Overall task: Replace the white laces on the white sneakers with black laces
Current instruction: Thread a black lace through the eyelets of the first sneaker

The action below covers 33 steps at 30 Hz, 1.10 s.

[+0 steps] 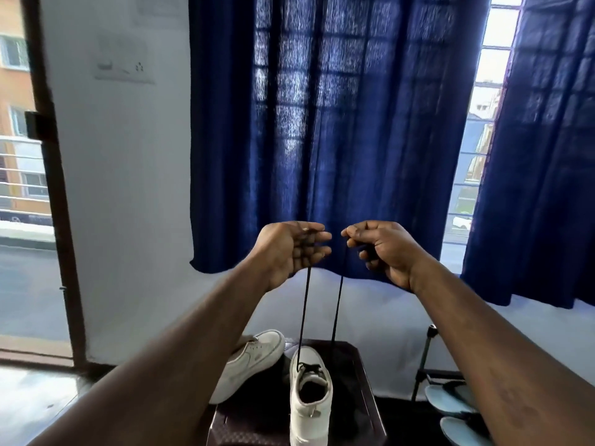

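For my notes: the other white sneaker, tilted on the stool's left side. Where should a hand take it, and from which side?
Probably around the midfoot of the tilted sneaker, thumb on the upper and fingers on the thick sole edge that shows along its near side, coming from the left. The upright sneaker and the taut black lace crowd its right.

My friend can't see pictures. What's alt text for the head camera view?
The left hand and right hand each lift one end of a black lace threaded through a white sneaker on a stool. A second sneaker lies beside it.
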Tool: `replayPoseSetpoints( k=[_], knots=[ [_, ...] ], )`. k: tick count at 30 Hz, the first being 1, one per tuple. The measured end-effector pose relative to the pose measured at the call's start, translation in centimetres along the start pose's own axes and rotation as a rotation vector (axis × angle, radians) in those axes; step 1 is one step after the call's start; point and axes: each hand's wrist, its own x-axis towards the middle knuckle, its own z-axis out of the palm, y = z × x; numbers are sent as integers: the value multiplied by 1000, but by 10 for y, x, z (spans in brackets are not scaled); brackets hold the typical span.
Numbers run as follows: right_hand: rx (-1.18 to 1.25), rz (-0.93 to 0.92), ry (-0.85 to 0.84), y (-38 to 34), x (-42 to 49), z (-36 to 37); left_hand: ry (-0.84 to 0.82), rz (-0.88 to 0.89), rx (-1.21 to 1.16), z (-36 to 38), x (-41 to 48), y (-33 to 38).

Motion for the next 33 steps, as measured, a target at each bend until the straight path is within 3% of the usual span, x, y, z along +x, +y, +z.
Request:
replayPoseSetpoints(
  k=[6, 13, 20, 33],
  knots=[
    [86, -119, -22, -27, 7, -1, -57, 105, 112, 10, 4, 19],
    [-23, -253, 73, -35, 14, 10, 115, 263, 337, 21, 21, 22],
    [-90, -281, 153, -36, 28, 24, 238, 404, 412, 22, 29, 28],
    [-308, -324, 242, -41, 41, 36, 335, 518, 649, 18, 40, 43]
  ],
)
